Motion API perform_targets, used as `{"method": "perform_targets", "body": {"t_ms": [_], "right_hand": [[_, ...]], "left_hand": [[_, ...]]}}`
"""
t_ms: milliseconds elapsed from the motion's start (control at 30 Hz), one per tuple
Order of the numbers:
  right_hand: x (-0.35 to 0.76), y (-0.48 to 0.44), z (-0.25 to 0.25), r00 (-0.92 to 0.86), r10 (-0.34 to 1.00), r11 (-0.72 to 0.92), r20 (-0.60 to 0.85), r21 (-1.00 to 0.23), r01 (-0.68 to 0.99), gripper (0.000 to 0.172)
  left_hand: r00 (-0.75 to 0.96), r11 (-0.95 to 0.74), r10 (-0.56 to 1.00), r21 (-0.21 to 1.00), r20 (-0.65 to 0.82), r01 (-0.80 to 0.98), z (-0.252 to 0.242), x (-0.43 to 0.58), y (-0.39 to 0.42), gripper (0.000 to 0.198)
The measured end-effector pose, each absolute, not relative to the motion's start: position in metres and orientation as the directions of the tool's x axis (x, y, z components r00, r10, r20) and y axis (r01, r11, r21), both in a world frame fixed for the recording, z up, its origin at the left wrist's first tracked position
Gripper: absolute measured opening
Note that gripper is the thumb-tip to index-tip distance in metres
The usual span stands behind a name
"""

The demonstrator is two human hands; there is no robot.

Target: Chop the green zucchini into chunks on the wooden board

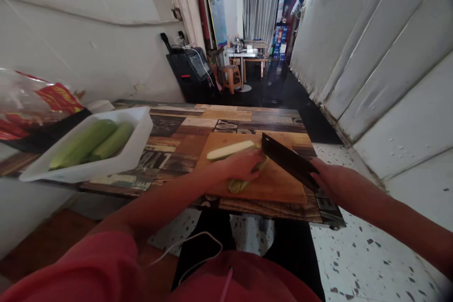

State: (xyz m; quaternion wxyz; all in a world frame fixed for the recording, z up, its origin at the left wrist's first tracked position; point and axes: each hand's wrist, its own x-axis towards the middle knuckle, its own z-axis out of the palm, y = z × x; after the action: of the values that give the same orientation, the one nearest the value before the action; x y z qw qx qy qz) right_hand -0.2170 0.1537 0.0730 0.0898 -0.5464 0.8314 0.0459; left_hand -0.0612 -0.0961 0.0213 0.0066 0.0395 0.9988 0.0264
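My left hand (238,165) presses down on a green cucumber piece (240,184) lying on the wooden cutting board (279,186). A pale, cut cucumber half (230,149) lies just beyond my fingers. My right hand (327,179) is closed round the handle of a dark cleaver (287,160). The blade slants up to the left and its tip sits close to my left fingertips.
A white tray (136,151) with whole green cucumbers (90,144) sits at the left of the patterned table (177,144). A red and clear plastic bag (38,104) lies behind it. White walls close both sides; a dark corridor with stools runs ahead.
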Motion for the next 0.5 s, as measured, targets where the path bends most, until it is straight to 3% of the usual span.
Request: {"method": "perform_targets", "body": {"t_ms": [200, 500], "right_hand": [[-0.23, 0.154, 0.07, -0.317, -0.94, 0.323, -0.129, -0.033, -0.946, 0.025], [-0.233, 0.146, 0.078, -0.315, -0.937, 0.315, -0.152, 0.027, -0.949, 0.026]], "left_hand": [[-0.998, 0.996, 0.055, 0.066, -0.037, 0.052, 0.022, -0.067, -0.097, 0.021], [-0.995, 0.993, 0.084, 0.086, -0.055, 0.079, 0.025, -0.067, -0.099, 0.023]]}}
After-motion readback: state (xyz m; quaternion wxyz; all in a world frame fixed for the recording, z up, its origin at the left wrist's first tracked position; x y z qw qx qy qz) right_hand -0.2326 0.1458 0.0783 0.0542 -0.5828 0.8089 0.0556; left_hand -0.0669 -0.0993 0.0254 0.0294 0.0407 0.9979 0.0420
